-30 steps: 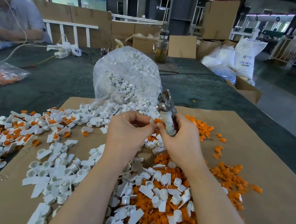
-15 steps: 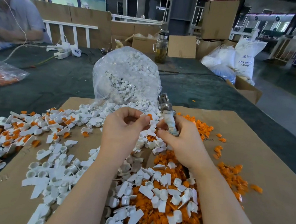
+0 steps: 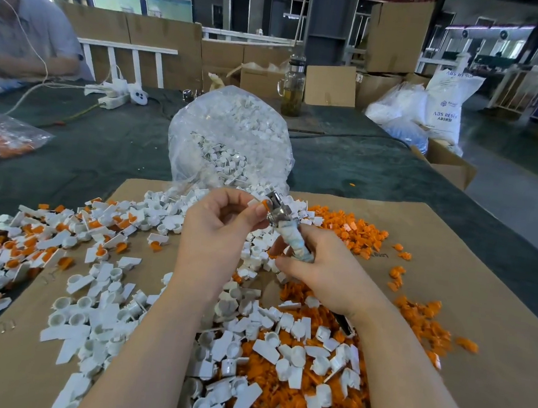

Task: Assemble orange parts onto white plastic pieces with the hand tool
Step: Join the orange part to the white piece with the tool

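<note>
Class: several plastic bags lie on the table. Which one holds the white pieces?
The big clear bag just beyond the cardboard, spilling white pieces; the bag at the left edge holds orange parts.

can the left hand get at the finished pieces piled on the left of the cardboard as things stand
Probably yes for the path: nothing stands between the left hand and the finished pieces. But its fingers already pinch a white piece at the tool, so it must let go first.

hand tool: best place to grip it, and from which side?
Judging by the pose, the taped handle: the hand tool tilts up and away to the left, metal head at the part pinched by the left hand. Come from the right, as the right hand does, its fingers around the lower shaft.
</note>
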{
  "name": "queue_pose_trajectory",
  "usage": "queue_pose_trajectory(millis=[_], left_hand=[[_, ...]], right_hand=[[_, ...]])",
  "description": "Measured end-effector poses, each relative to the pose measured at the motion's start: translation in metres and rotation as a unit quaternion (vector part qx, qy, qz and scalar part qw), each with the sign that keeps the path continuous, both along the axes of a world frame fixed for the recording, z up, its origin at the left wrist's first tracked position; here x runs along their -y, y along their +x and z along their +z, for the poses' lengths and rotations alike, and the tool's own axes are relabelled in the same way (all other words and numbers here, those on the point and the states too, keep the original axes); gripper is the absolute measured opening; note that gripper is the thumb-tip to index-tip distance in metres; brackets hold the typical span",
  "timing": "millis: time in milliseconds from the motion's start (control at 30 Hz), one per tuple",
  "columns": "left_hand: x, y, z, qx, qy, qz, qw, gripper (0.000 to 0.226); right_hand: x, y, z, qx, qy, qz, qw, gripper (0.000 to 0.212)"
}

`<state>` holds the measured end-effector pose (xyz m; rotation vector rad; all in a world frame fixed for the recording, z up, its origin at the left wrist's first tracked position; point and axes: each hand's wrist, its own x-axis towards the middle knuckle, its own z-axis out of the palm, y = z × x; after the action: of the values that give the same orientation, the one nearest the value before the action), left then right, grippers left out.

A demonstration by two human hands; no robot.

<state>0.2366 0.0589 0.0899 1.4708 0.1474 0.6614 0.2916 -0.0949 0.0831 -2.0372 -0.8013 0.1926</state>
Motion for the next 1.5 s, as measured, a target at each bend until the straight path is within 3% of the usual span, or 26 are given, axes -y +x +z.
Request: queue_pose_trajectory(millis=[267, 567, 667, 733, 800, 933, 1033, 1133, 1267, 1333, 1433, 1500], left_hand=[[-0.004, 0.001, -0.001, 0.002, -0.003, -0.013, 1.000, 0.009], [-0.003, 0.002, 0.000, -0.005, -0.011, -0.010, 1.000, 0.012], [-0.004, 0.002, 0.000, -0.028, -0.039, -0.013, 0.999, 0.006], [-0.005, 0.003, -0.001, -0.045, -0.108, -0.013, 0.993, 0.005], [-0.010, 0.002, 0.000, -0.066, -0.228, 0.009, 0.971, 0.004], [-0.032, -0.001, 0.001, -0.062, -0.478, 0.101, 0.870, 0.010], [-0.047, -0.003, 0.000, -0.008, -0.552, 0.140, 0.822, 0.014], [-0.058, -0.005, -0.002, 0.033, -0.568, 0.148, 0.809, 0.015], [-0.059, -0.007, -0.001, 0.036, -0.541, 0.136, 0.829, 0.007], [-0.056, -0.008, 0.001, -0.038, -0.455, 0.115, 0.882, 0.011], [-0.045, -0.007, 0.002, -0.205, -0.194, 0.066, 0.957, 0.018], [-0.035, -0.007, -0.001, -0.294, 0.035, 0.023, 0.955, 0.013]], right_hand=[[-0.005, -0.003, 0.000, 0.020, -0.011, -0.004, 1.000, 0.012], [-0.008, -0.003, -0.003, 0.041, -0.017, -0.019, 0.999, 0.028], [-0.009, 0.000, -0.008, 0.045, -0.020, -0.029, 0.998, 0.015], [-0.010, 0.002, -0.011, 0.064, -0.030, -0.042, 0.997, 0.008], [-0.010, 0.003, -0.013, 0.082, -0.033, -0.060, 0.994, 0.004], [-0.007, 0.004, -0.012, 0.088, 0.005, -0.104, 0.991, 0.008], [-0.005, 0.005, -0.011, 0.102, 0.000, -0.126, 0.987, 0.001], [-0.005, 0.005, -0.011, 0.111, -0.011, -0.136, 0.984, 0.004], [-0.005, 0.005, -0.010, 0.117, -0.009, -0.145, 0.983, 0.005], [-0.005, 0.005, -0.010, 0.118, -0.007, -0.149, 0.982, 0.005], [-0.005, 0.005, -0.009, 0.118, -0.007, -0.154, 0.981, 0.006], [-0.005, 0.005, -0.008, 0.122, -0.009, -0.156, 0.980, 0.008]])
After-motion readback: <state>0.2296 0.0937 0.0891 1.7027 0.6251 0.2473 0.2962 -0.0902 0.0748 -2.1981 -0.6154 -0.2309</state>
